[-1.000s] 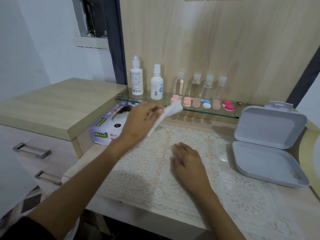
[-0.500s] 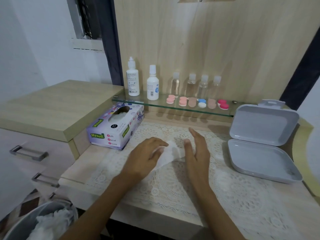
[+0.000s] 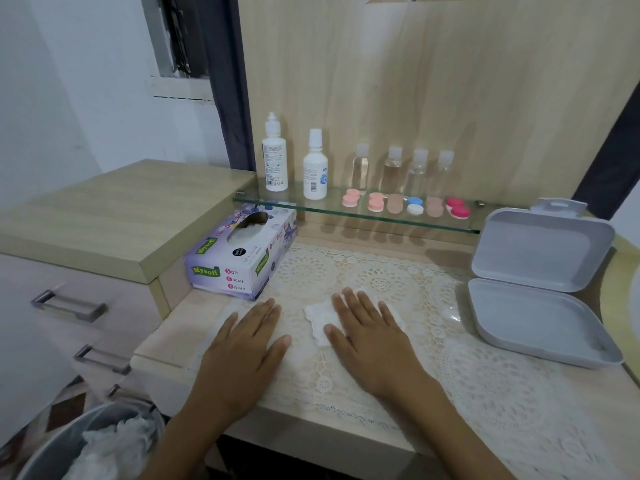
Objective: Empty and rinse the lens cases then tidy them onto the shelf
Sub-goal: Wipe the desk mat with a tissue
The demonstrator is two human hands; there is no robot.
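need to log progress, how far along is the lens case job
Looks done: six lens cases sit in a row on the glass shelf, and the grey box lies open, empty. In hand: the right hand presses a tissue flat on the lace mat; the left hand rests flat beside it. Left: probably discarding the tissue and closing the box.
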